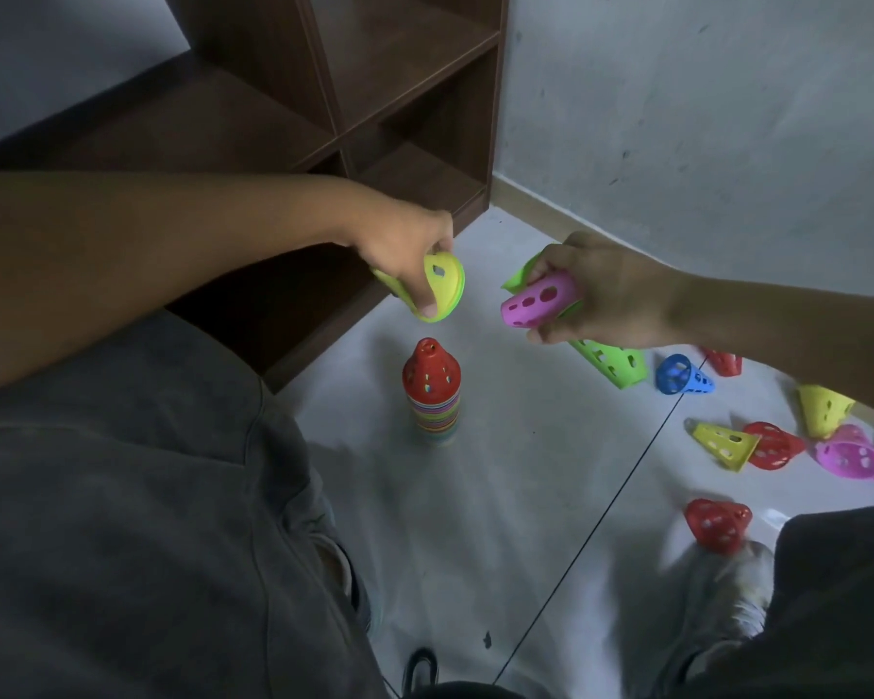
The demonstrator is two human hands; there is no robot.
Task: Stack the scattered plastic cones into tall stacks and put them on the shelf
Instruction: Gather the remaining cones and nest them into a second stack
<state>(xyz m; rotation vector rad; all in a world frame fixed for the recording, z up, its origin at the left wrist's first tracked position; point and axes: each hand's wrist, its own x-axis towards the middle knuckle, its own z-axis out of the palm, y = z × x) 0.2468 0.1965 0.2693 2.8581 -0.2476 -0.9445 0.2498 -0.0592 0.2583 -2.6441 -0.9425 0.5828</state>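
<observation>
Head view, from the left: the left hand [404, 254] pinches a yellow-green cone [442, 287] by its rim, open mouth turned down, held above the red-topped stack [431, 391] on the floor, probably so it can drop straight on. The right hand [606, 300] grips a pink cone [538, 300] with a green cone [518, 277] tucked behind it (likely next in line). Loose cones [727, 441] lie scattered at far right, while the shelf [404, 58] stands behind.

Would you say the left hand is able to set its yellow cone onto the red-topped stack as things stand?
Probably yes: the left hand holds the yellow cone just above the stack, nothing between.
</observation>
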